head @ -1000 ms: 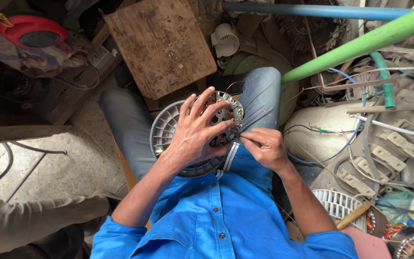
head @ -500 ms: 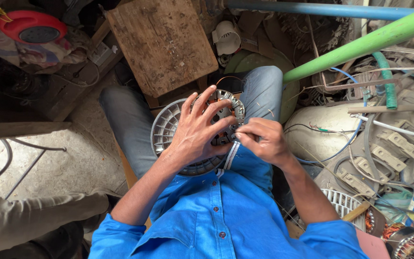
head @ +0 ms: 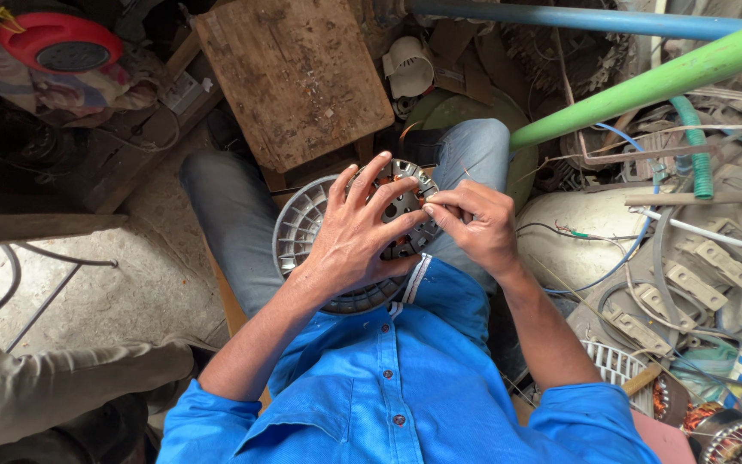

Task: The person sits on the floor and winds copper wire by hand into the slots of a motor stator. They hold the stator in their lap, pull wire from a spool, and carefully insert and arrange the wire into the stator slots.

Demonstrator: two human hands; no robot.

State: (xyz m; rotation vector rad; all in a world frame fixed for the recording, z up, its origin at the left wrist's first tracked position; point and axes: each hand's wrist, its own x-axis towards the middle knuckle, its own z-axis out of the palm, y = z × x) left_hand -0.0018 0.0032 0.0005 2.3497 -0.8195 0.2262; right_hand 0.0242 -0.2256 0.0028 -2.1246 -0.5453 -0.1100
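We see our left hand (head: pixel 361 236) spread flat, steadying the round motor stator (head: pixel 337 225) on our lap; right hand (head: pixel 472 225) pinches thin wire (head: pixel 459 168) at its rim. Winding looks mid-way, unfinished.

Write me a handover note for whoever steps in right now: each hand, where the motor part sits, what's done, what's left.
Left hand: spread flat over the round grey motor housing, fingers pressing on the metal stator core, steadying it.
Right hand: fingertips pinched at the core's right edge, apparently on a thin wire; the wire itself is too fine to make out.
Housing rests on the lap, against the jeans, in front of the wooden board.
Done: cannot tell how far the winding work has got; the hands cover most of the core.
Left: whatever the pinch is working on is not released; both hands are engaged.
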